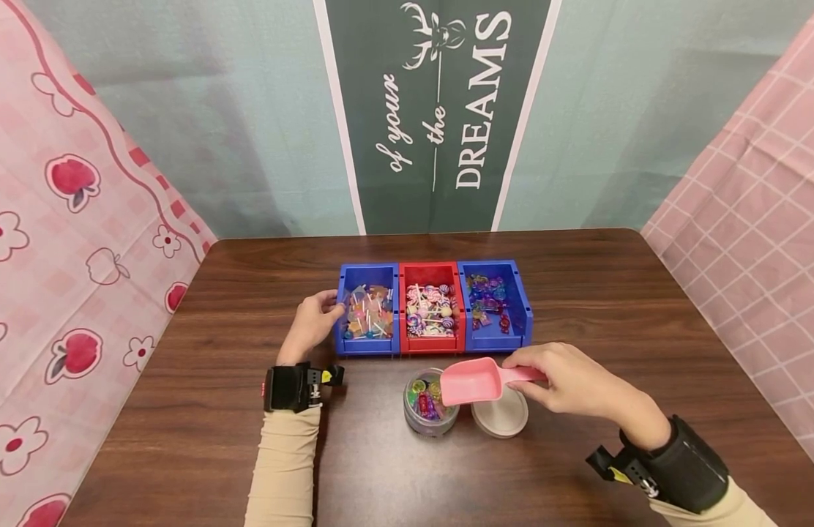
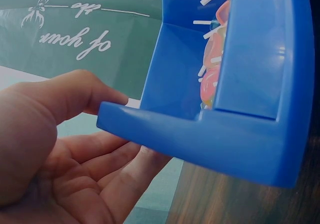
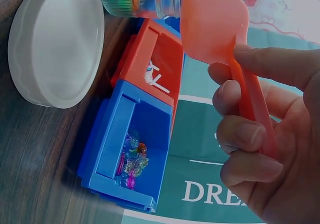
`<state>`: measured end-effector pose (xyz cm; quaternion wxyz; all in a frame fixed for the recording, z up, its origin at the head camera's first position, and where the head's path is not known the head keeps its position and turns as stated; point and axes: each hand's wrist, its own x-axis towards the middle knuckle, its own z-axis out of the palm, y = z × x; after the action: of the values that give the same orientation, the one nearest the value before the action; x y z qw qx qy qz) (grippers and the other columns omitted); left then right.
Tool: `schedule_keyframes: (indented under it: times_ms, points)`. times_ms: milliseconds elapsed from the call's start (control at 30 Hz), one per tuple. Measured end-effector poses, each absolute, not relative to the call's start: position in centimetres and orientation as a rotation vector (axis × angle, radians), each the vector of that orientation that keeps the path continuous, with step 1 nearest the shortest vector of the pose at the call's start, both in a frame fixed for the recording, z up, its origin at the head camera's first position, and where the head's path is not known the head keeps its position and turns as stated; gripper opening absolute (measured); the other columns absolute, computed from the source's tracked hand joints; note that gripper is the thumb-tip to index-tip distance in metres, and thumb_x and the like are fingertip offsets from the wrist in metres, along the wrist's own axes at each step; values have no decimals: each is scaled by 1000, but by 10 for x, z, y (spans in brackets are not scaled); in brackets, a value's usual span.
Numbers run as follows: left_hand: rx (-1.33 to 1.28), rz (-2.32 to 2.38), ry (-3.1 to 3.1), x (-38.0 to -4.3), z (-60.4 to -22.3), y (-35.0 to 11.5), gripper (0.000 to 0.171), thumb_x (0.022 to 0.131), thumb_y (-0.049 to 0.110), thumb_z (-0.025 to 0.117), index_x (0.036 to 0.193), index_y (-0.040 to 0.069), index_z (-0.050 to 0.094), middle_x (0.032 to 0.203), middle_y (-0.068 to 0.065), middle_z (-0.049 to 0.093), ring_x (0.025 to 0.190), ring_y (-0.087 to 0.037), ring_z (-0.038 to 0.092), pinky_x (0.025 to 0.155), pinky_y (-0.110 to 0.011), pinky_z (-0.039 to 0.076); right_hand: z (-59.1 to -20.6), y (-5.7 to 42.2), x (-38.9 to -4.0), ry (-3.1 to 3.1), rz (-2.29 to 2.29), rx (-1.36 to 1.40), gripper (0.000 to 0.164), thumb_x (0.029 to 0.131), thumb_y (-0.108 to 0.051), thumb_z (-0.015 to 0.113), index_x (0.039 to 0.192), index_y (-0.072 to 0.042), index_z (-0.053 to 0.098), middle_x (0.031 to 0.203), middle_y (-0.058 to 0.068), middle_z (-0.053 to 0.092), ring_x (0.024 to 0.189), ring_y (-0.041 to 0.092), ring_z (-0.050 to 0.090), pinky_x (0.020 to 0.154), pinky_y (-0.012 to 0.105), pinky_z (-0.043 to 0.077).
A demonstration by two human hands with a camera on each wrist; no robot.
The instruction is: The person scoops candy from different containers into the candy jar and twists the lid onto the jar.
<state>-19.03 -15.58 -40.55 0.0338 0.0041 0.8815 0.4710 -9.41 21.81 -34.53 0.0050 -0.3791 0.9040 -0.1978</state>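
Observation:
My right hand (image 1: 561,377) grips the handle of a pink scoop (image 1: 471,380), its fingers wrapped round it in the right wrist view. The scoop's bowl shows nothing in it and overlaps the right rim of a clear jar (image 1: 428,419) with colourful candy-like pieces inside. My left hand (image 1: 312,322) holds the outer side wall of the left blue bin (image 1: 369,345), thumb at the wall's edge and fingers along the outside. Small lollipop-shaped pieces (image 2: 212,77) lie in that bin.
A red bin (image 1: 432,344) with swirled lollipop pieces stands in the middle, and another blue bin (image 1: 495,342) with shiny wrapped-candy pieces at the right. A white lid (image 1: 502,416) lies beside the jar, partly under the scoop in view. Curtains hang behind the wooden table (image 1: 183,410).

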Motion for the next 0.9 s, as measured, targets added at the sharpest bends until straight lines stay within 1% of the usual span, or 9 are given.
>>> schedule_keyframes:
  times_ms: [200, 433, 700, 900]
  points:
    - [3, 1442, 2694, -190, -405, -156, 43, 92, 8, 52, 129, -12, 47, 119, -31, 59, 107, -37, 56, 95, -51, 49, -343, 219, -95, 2847, -634, -1201, 13, 78, -13, 71, 91, -15, 69, 73, -12, 59, 60, 1, 43, 50, 17, 37]
    - [3, 1441, 2690, -190, -407, -157, 43, 92, 9, 51, 130, -11, 47, 119, -31, 59, 106, -36, 57, 94, -50, 50, -339, 223, -97, 2916, -683, -1164, 12, 77, -11, 72, 89, -12, 69, 69, -11, 58, 57, -1, 42, 49, 17, 39]
    - [-8, 1456, 2680, -190, -408, -156, 42, 93, 9, 51, 130, -11, 47, 118, -30, 59, 105, -36, 57, 95, -50, 49, -339, 230, -102, 2981, -657, -949, 15, 76, -10, 73, 90, -4, 69, 67, -6, 56, 57, 4, 42, 48, 22, 38]
    - [1, 1459, 2682, -188, -406, -156, 42, 93, 8, 52, 130, -12, 47, 118, -31, 59, 105, -36, 57, 94, -51, 49, -344, 235, -108, 2997, -661, -846, 14, 78, -9, 71, 89, -2, 69, 63, -5, 51, 55, 5, 39, 48, 23, 36]
